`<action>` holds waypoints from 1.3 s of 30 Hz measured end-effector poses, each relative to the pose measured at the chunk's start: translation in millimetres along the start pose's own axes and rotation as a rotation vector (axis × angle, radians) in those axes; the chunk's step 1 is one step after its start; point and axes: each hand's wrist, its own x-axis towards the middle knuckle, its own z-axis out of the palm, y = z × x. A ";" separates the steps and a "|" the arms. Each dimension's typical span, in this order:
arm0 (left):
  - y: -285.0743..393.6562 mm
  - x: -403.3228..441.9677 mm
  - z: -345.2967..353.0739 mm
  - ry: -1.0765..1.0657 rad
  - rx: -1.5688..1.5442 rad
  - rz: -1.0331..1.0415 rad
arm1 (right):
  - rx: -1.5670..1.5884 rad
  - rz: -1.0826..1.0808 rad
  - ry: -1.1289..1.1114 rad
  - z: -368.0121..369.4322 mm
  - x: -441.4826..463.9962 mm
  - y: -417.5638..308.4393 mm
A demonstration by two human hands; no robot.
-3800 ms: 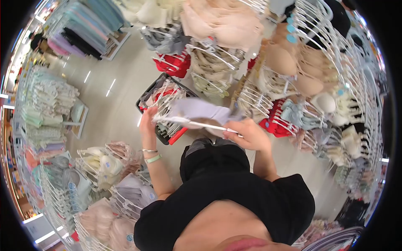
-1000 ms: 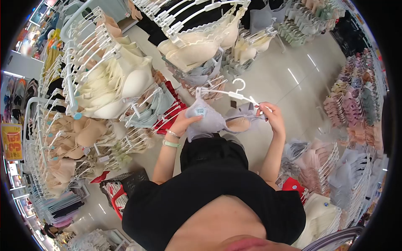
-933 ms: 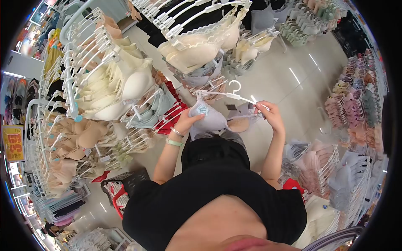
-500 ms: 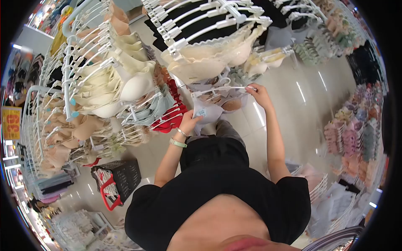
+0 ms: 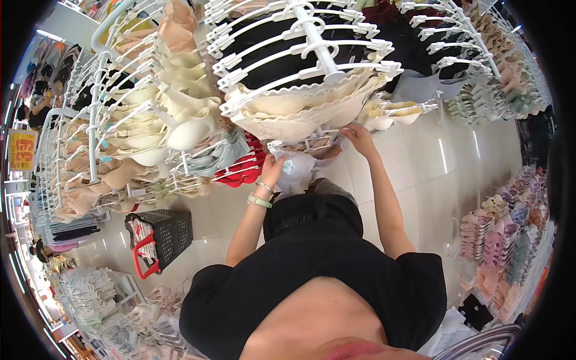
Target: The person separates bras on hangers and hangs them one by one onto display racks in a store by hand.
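A pale lavender-white bra with a light blue tag hangs from a white clip hanger in front of my waist. My left hand is closed on the bra's left edge, with a bracelet and a pale green band on the wrist. My right hand pinches the right end of the hanger, beside a brownish cup. Just above, a cream lace-edged bra hangs at the front of a rack and hides part of the held hanger.
A white rack arm carries several hangers with black bras behind the cream one. Cream, beige and red bras hang at left. A black basket with a red handle stands on the floor. Pink bras hang at right.
Both hands have brought the bra and its hanger closer beneath the cream bra, which now covers more of the hanger. The view has shifted, with more of the rack arm showing.
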 end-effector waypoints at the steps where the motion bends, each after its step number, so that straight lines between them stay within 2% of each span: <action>1: -24.5 18.2 -3.3 -0.035 0.089 0.065 | 0.023 -0.036 -0.026 -1.4 6.2 1.2; 2: -38.5 29.3 -1.7 -0.029 0.088 0.065 | 0.025 -0.039 -0.030 -0.6 11.7 5.3; 4: -40.7 36.9 4.9 0.194 0.132 0.112 | 0.024 -0.027 -0.054 4.2 20.9 14.7; 5: -42.8 39.0 7.4 0.207 0.000 0.064 | 0.026 -0.032 -0.061 4.0 24.5 20.2; 8: -29.6 41.3 8.7 0.247 0.001 0.116 | 0.054 -0.021 -0.121 4.0 31.9 29.0; 10: -24.2 42.3 11.0 0.272 0.001 0.074 | 0.035 -0.029 -0.108 5.5 33.1 25.4; 12: -23.4 41.8 13.4 0.342 -0.103 0.182 | 0.077 -0.048 -0.128 5.9 29.6 15.1; 13: -23.5 41.2 9.7 0.299 -0.087 0.108 | 0.113 -0.066 -0.140 5.0 28.9 11.9; 16: -26.4 38.4 7.4 0.280 -0.102 0.079 | 0.022 -0.048 -0.160 7.2 32.3 19.5; 20: -29.1 29.0 13.4 0.432 -0.020 0.048 | 0.072 -0.042 -0.179 7.8 32.8 14.5; 23: -29.0 13.1 14.3 0.452 -0.006 0.015 | -0.062 0.012 -0.160 9.4 24.0 -0.2; 25: -35.9 3.9 11.1 0.408 -0.081 0.036 | -0.159 -0.243 0.167 13.5 14.8 1.4; 29: -52.0 -23.5 10.2 0.358 -0.093 0.035 | -0.251 -0.202 0.215 -13.6 -21.2 -34.4; 31: -58.6 -35.0 10.7 0.313 -0.096 -0.047 | -0.380 0.014 -0.234 -38.3 -39.2 -61.6; 33: -66.8 -43.6 14.2 0.237 -0.091 -0.126 | -0.231 0.123 -0.603 -63.2 -43.6 -109.8; 36: -53.1 -56.0 26.9 0.171 0.008 -0.114 | 0.061 -0.349 -0.658 -84.4 -42.3 -192.1; 37: -75.9 -50.6 30.4 0.141 -0.013 -0.048 | 0.159 -0.499 -0.714 -91.9 -39.0 -226.5; 39: -60.5 -58.6 45.6 0.104 -0.027 -0.053 | 0.337 -0.786 -0.736 -98.5 -41.5 -276.8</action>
